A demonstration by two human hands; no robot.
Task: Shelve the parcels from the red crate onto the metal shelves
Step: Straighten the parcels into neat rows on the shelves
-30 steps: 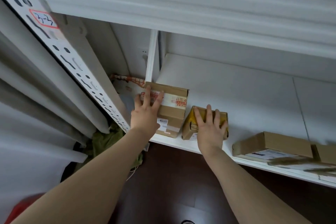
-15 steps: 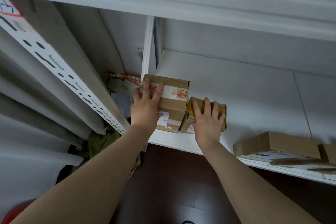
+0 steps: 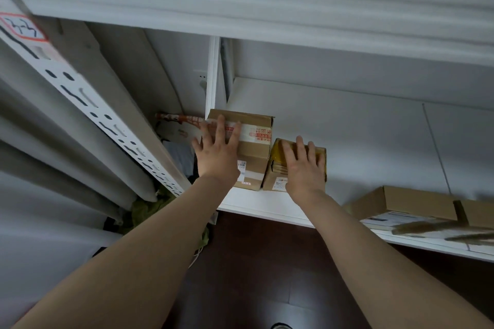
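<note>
Shelf (image 3: pixel 347 141) left end: big box (image 3: pixel 256 152), small box (image 3: pixel 276 165) side by side | left hand (image 3: pixel 217 156) flat, fingers straight, presses big box | right hand (image 3: pixel 303 168) likewise on small box | likely squaring both back, saving room

A brown box (image 3: pixel 254 152) is banded with white tape printed in red; the smaller box (image 3: pixel 278 165) is wrapped in yellow tape. The shelf (image 3: pixel 334 141) is white.
</note>
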